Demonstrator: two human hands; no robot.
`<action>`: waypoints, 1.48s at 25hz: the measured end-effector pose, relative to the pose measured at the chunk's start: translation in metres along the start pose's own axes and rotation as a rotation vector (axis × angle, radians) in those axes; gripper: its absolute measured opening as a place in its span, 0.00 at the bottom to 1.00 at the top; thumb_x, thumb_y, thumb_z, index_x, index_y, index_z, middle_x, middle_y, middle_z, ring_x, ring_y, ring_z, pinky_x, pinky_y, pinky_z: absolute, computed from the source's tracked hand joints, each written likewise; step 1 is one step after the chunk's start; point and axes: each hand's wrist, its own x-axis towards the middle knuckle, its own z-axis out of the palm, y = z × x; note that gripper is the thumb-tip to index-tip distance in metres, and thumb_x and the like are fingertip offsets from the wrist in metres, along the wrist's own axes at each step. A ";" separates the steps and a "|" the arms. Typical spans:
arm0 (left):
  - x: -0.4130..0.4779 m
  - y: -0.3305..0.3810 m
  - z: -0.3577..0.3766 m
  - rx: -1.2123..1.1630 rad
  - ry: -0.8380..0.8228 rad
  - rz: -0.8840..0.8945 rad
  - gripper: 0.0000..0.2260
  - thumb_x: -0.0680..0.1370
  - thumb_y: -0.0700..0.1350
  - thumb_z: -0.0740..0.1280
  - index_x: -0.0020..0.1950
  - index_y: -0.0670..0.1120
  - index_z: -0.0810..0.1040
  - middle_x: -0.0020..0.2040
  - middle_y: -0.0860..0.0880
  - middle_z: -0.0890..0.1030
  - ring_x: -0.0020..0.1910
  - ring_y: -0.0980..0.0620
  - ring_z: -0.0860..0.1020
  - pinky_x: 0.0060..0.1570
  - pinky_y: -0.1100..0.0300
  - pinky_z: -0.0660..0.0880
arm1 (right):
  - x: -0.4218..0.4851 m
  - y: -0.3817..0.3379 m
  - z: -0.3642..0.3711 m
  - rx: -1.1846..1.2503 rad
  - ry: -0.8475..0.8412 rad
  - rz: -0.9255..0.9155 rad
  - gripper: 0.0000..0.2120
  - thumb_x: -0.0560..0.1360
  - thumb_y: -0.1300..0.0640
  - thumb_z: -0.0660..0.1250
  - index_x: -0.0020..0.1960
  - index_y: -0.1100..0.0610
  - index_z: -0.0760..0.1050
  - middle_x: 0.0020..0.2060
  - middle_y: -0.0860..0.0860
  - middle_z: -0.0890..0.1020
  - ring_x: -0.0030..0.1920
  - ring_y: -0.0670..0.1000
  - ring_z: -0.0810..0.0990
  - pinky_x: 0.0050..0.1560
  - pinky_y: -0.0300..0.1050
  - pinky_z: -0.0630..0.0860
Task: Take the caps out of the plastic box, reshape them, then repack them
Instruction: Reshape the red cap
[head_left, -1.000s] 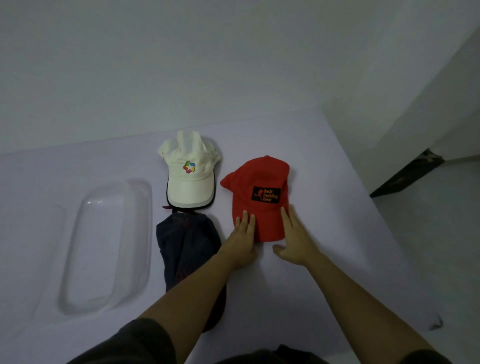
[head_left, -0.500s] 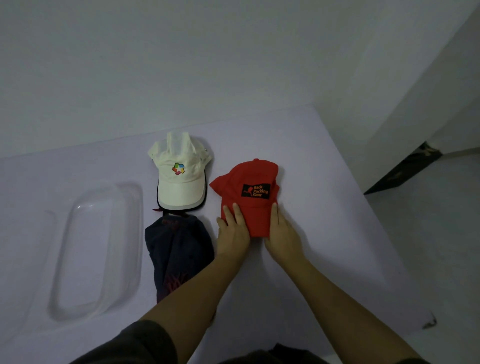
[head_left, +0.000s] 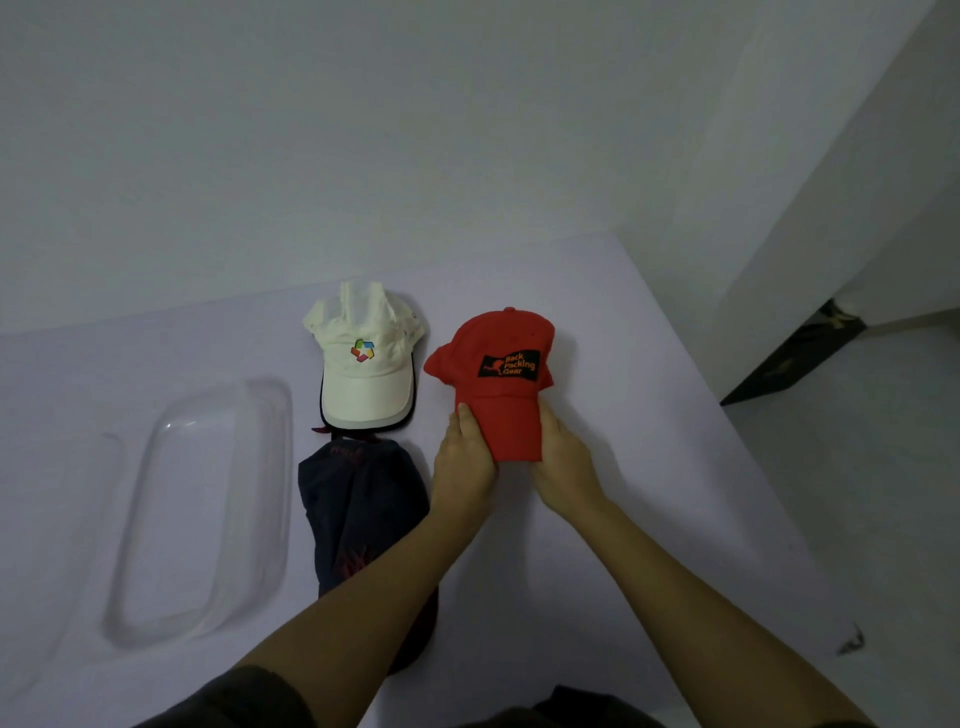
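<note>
A red cap (head_left: 501, 382) with a black patch is held by its brim from both sides. My left hand (head_left: 464, 460) grips the brim's left edge and my right hand (head_left: 561, 449) grips its right edge, bending the brim into a curve. The cap's crown points away from me, raised slightly off the white table (head_left: 649, 467). A cream cap (head_left: 363, 364) with a coloured logo lies to its left. A dark navy cap (head_left: 358, 504) lies nearer me, partly under my left forearm. The clear plastic box (head_left: 208, 509) stands at the left with nothing in it.
The table's right edge runs diagonally toward me, with the floor and a dark doorway gap (head_left: 795, 358) beyond it. A white wall rises behind the table. A small dark mark (head_left: 852, 644) sits near the table's front right corner.
Both hands went from lying flat beside the red cap's brim to gripping it and curving it. The cap has lifted a little toward me.
</note>
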 end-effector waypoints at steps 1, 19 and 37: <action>-0.003 0.002 -0.002 -0.068 0.036 0.005 0.24 0.81 0.41 0.53 0.76 0.40 0.52 0.72 0.38 0.66 0.66 0.42 0.70 0.66 0.48 0.67 | -0.001 -0.005 -0.003 0.057 -0.010 -0.003 0.25 0.78 0.61 0.58 0.74 0.57 0.59 0.62 0.58 0.77 0.57 0.58 0.78 0.57 0.49 0.74; -0.003 -0.025 -0.050 0.001 -0.127 0.305 0.46 0.69 0.53 0.67 0.76 0.37 0.42 0.77 0.37 0.47 0.76 0.44 0.49 0.74 0.51 0.53 | -0.020 -0.010 -0.019 -0.016 -0.082 -0.083 0.29 0.77 0.49 0.49 0.77 0.53 0.49 0.72 0.52 0.65 0.70 0.53 0.67 0.67 0.55 0.68; -0.013 0.012 -0.074 -0.590 -0.076 0.295 0.36 0.71 0.60 0.63 0.71 0.41 0.56 0.72 0.54 0.56 0.65 0.77 0.59 0.57 0.79 0.63 | -0.024 -0.031 -0.057 0.329 -0.206 0.014 0.63 0.47 0.38 0.81 0.69 0.39 0.44 0.69 0.46 0.57 0.68 0.49 0.64 0.62 0.54 0.75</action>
